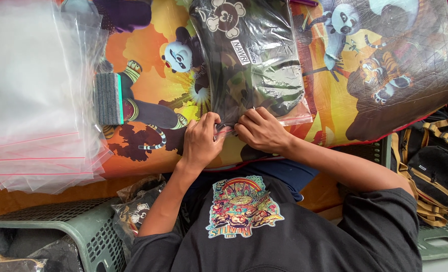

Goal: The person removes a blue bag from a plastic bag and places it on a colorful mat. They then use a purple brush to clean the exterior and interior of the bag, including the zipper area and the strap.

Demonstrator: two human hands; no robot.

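A clear zip bag [256, 60] holding a folded dark camouflage garment with a skull print lies on a colourful cartoon-printed mat [335, 95]. My left hand [202, 138] and my right hand [260, 130] both pinch the bag's near edge, along its pink zip strip, with fingertips almost touching each other. The bag's near corner is partly hidden under my fingers.
A thick stack of empty clear zip bags [32, 95] lies at the left. A grey and green scouring pad [108, 98] sits beside it. A green plastic basket [82, 226] with packed bags stands near left. A black and tan backpack [435, 171] rests at right.
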